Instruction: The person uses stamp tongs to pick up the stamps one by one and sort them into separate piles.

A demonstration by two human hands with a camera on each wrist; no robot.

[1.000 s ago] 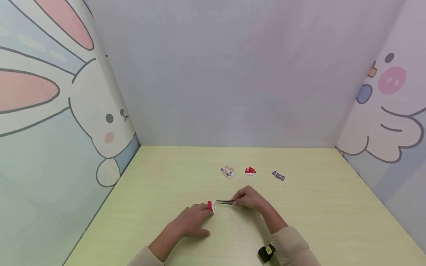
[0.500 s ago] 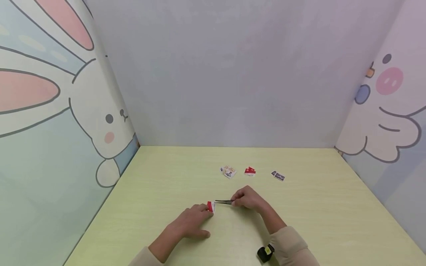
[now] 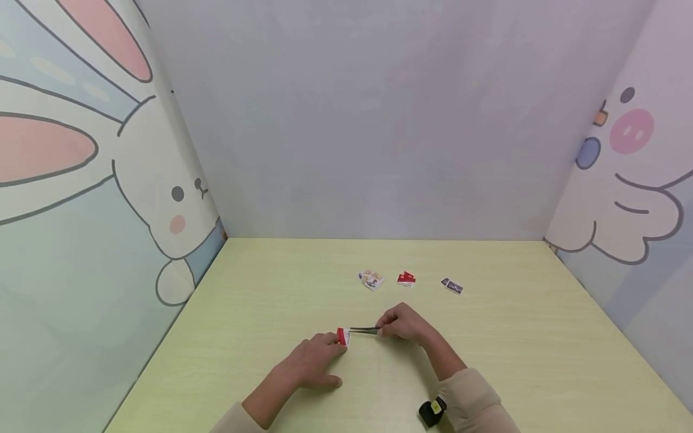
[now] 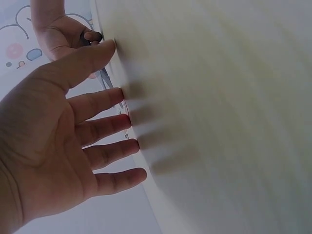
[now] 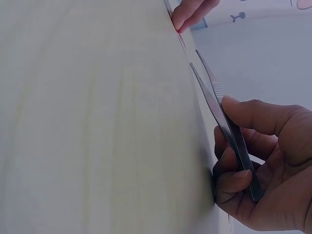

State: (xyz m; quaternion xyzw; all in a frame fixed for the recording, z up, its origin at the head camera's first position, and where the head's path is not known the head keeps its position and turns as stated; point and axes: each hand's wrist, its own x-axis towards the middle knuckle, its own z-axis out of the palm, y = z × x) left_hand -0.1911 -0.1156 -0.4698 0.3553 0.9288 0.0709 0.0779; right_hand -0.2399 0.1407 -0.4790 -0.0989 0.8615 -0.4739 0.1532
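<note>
My right hand (image 3: 403,323) holds a pair of dark metal tweezers (image 5: 226,126) between thumb and fingers. Their two tips stand a little apart, pointing left toward a small red and white card (image 3: 343,336). In the head view the tips lie at or just beside the card's right edge; whether they touch it I cannot tell. The fingertips of my left hand (image 3: 314,362) rest on the card and the table, fingers spread and nearly straight. Those fingers partly cover the card. The left wrist view has the left palm (image 4: 44,131) side-on, fingertips down on the table surface.
Farther back on the pale yellow table (image 3: 260,288) lie a pile of light picture cards (image 3: 372,279), several red cards (image 3: 406,279) and overlapping dark cards (image 3: 452,286). A black device (image 3: 432,412) sits at the right cuff. Cartoon-painted walls flank the table; a grey wall stands behind.
Both hands stay almost in place. The tweezers' tips shift very slightly, staying beside the card. The camera view drifts a touch; the piles lie unmoved.
</note>
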